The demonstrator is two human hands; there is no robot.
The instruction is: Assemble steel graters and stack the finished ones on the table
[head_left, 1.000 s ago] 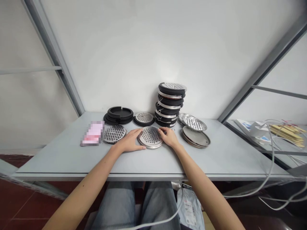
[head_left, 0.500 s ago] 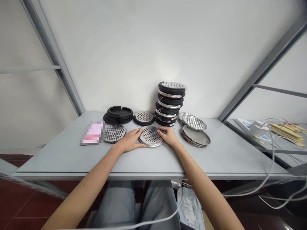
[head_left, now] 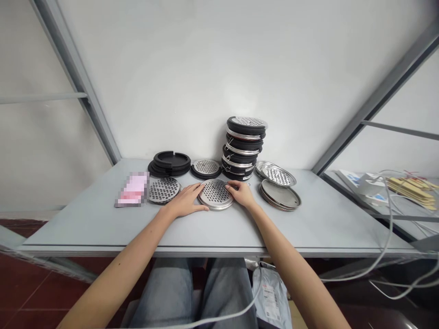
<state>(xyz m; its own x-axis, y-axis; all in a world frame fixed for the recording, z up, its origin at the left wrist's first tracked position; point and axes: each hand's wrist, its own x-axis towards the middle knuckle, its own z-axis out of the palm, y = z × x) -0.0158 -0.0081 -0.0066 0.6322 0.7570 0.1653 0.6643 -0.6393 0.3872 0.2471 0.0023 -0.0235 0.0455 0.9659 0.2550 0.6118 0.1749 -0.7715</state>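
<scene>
A round perforated metal disc [head_left: 215, 193] lies flat on the grey table [head_left: 212, 228], in the middle. My left hand [head_left: 185, 201] rests at its left edge, fingers curved round the rim. My right hand [head_left: 242, 193] holds the right edge the same way. Both hands grip the disc between them. Behind it stands a tall stack of black rings fitted with metal discs [head_left: 244, 147].
A second perforated disc [head_left: 163, 190] and a blurred pink item [head_left: 133, 190] lie to the left. Black rings [head_left: 170, 163] and a black ring with mesh [head_left: 206, 168] sit at the back. Metal plates [head_left: 279, 195] pile up on the right. Cables [head_left: 384, 246] hang at right.
The view has shifted very slightly. My hands stay on the disc's two edges and the disc has barely moved.
</scene>
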